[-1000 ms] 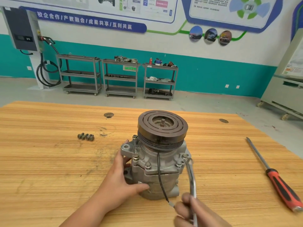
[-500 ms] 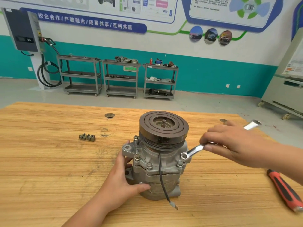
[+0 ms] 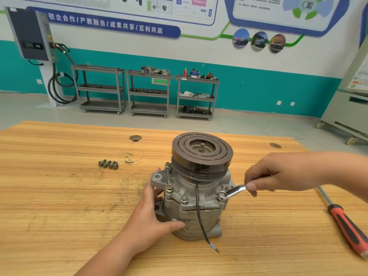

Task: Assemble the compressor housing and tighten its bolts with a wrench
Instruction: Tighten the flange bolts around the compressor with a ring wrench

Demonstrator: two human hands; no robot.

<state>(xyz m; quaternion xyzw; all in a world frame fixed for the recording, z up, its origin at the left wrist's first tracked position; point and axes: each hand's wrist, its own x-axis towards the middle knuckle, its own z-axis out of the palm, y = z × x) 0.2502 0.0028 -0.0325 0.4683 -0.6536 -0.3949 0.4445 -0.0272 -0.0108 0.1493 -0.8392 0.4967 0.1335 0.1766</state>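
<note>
Head view: with left hand (image 3: 151, 216) wrapped round near-left side, braces compressor housing (image 3: 199, 198), upright mid-table. Seats wrench (image 3: 234, 191) ring on near-right bolt (image 3: 221, 194), shank pinched in right hand (image 3: 278, 174); has swung handle from near side round to right. Suggests tightening stroke in progress.
</note>
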